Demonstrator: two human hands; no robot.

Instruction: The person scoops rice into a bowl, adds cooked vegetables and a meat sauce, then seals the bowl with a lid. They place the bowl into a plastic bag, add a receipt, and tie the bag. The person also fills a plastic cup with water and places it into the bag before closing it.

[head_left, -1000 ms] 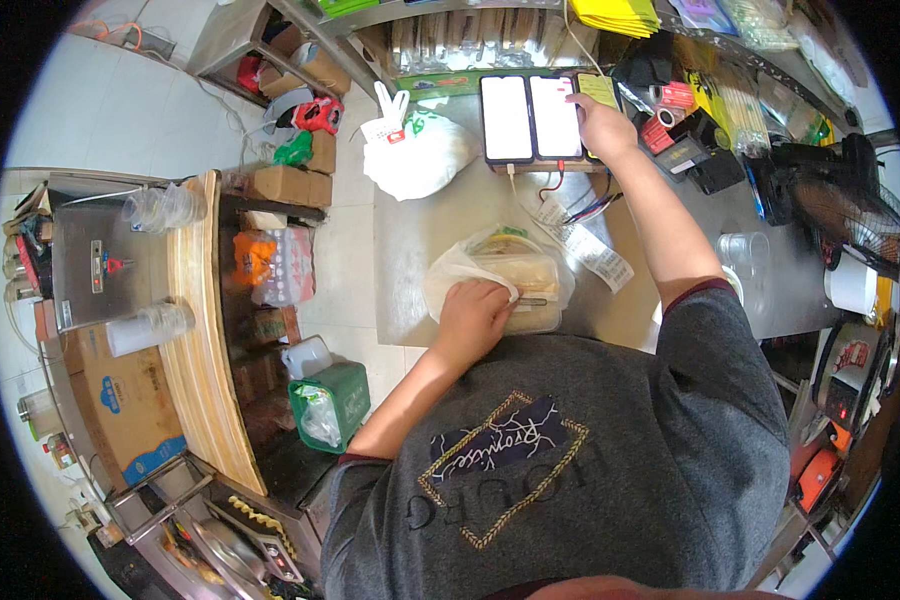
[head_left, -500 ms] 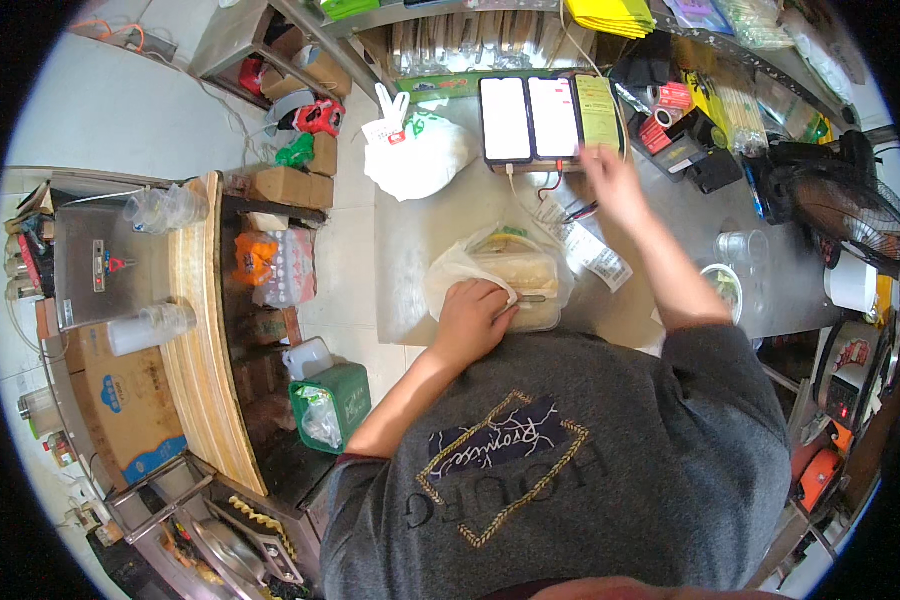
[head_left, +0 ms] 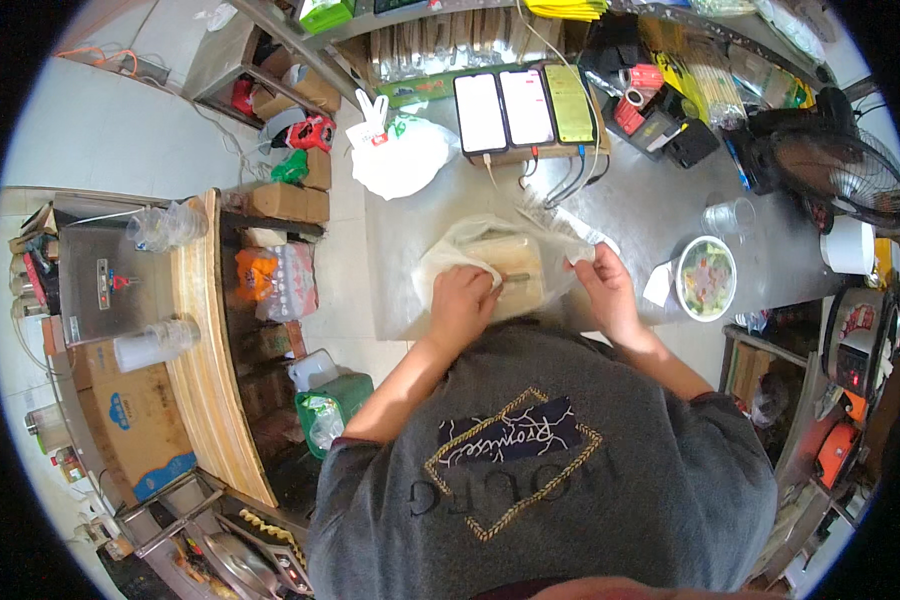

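A thin whitish plastic bag [head_left: 444, 254] lies on the metal table in front of me, around a flat pale rectangular food box [head_left: 510, 262]. My left hand [head_left: 460, 305] grips the bag's left edge with curled fingers, beside the box. At the opposite side, my right hand [head_left: 607, 284] pinches the bag's right edge between thumb and fingers. The plastic is drawn out between the two hands. A printed paper slip [head_left: 582, 229] lies behind the bag, partly covered by it.
A round bowl of food [head_left: 707, 278] stands to the right, near clear cups [head_left: 730, 218]. Three phones [head_left: 525, 108] with cables lean at the back. A tied white bag [head_left: 402, 160] sits back left; a black fan [head_left: 830, 165] stands at the right.
My right hand has come down from the phones to the bag's right edge and taken hold of it. My left hand has stayed on the bag. The view has shifted slightly.
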